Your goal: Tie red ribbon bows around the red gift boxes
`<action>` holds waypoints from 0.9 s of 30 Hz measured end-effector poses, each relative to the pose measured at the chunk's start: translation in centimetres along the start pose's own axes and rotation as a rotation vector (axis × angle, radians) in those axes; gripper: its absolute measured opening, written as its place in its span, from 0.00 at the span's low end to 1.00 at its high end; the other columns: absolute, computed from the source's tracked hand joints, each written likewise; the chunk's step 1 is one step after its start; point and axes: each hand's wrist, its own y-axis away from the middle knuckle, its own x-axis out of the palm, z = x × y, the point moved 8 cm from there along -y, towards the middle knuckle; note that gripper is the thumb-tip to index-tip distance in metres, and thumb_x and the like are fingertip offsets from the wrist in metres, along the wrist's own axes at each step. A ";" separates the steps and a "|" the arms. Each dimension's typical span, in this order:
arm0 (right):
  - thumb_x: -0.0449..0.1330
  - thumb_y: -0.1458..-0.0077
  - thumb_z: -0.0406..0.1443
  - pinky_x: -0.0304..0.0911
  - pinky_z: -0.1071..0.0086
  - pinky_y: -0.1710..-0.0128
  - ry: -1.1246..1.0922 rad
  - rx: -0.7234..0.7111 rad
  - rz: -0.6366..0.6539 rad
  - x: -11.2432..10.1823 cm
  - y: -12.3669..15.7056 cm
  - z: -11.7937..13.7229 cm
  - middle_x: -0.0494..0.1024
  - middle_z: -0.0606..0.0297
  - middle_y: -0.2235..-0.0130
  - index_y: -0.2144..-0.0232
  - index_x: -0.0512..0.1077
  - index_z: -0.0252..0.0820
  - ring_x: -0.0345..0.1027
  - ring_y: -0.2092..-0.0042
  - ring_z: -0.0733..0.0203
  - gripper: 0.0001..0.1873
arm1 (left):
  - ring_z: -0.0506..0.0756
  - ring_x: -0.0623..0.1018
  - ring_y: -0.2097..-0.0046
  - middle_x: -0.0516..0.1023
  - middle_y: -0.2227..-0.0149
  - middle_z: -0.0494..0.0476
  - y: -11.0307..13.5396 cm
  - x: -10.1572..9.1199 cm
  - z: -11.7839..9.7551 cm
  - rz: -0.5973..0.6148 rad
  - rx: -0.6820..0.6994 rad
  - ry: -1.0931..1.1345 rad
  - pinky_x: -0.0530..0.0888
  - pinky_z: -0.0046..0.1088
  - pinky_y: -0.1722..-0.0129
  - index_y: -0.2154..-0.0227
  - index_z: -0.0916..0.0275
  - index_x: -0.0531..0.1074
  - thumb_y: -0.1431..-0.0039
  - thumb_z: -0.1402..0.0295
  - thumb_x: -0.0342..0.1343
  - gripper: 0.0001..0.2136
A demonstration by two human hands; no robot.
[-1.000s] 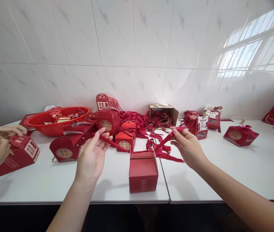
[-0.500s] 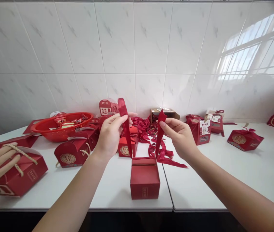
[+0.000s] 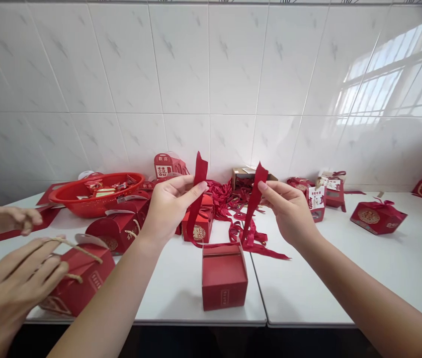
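Observation:
A small red gift box [image 3: 224,278] stands in front of me near the table's front edge. A dark red ribbon [image 3: 251,211] runs across the far side of its top, and its two ends rise from there. My left hand [image 3: 169,204] pinches one end between thumb and fingers, that side hanging in a loose curve. Opposite it, my right hand [image 3: 287,206] pinches the other end, which slants down to the box. Both hands are raised above and beyond the box, apart from each other.
At the left, another person's hands [image 3: 17,278] handle a red box with rope handles [image 3: 84,268]. A red plastic basket [image 3: 95,204] holds wrapped packets. Loose ribbons [image 3: 220,199] heap by the tiled wall beside a cardboard box [image 3: 276,176]. A finished-looking ribboned box [image 3: 378,216] stands right.
My left hand has turned and regripped its ribbon end, whose side now hangs slacker. My right hand has shifted slightly right with its end. The other person's rope-handled box has moved right.

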 end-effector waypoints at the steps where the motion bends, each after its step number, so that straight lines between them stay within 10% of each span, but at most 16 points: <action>1: 0.66 0.51 0.44 0.65 0.69 0.66 -0.005 -0.002 -0.003 -0.1 0.0 0.2 0.78 0.67 0.71 0.71 0.79 0.45 0.68 0.69 0.65 0.09 | 0.53 0.79 0.66 0.82 0.68 0.56 0.1 -0.3 0.2 -0.016 -0.001 0.004 0.76 0.30 0.62 0.68 0.64 0.80 0.58 0.64 0.69 0.14; 8: 0.66 0.50 0.42 0.68 0.70 0.65 -0.092 -0.023 -0.009 -0.2 -0.3 1.5 0.79 0.68 0.71 0.71 0.79 0.47 0.71 0.68 0.65 0.06 | 0.51 0.79 0.67 0.81 0.71 0.54 0.0 -1.7 0.0 -0.094 0.025 0.096 0.75 0.27 0.61 0.70 0.65 0.79 0.56 0.63 0.69 0.12; 15: 0.65 0.51 0.43 0.68 0.67 0.62 -0.163 -0.003 0.013 1.3 -0.3 1.2 0.78 0.68 0.69 0.72 0.74 0.45 0.73 0.66 0.63 0.09 | 0.51 0.80 0.68 0.80 0.74 0.50 0.1 1.0 0.4 0.041 -0.052 0.250 0.76 0.28 0.61 0.72 0.63 0.77 0.54 0.63 0.67 0.10; 20: 0.65 0.51 0.41 0.58 0.74 0.78 -0.055 0.062 0.019 2.7 -0.4 0.5 0.74 0.69 0.75 0.71 0.74 0.40 0.62 0.78 0.71 0.10 | 0.49 0.78 0.72 0.79 0.78 0.48 1.0 2.9 -0.1 0.159 -0.043 0.130 0.75 0.24 0.66 0.70 0.62 0.70 0.52 0.64 0.66 0.12; 27: 0.61 0.47 0.36 0.63 0.71 0.68 -0.026 0.001 0.366 6.6 1.4 0.9 0.73 0.68 0.73 0.70 0.77 0.40 0.65 0.70 0.67 0.06 | 0.49 0.78 0.72 0.78 0.76 0.45 1.9 3.7 0.1 0.249 -0.075 -0.141 0.71 0.21 0.71 0.69 0.59 0.59 0.53 0.67 0.66 0.18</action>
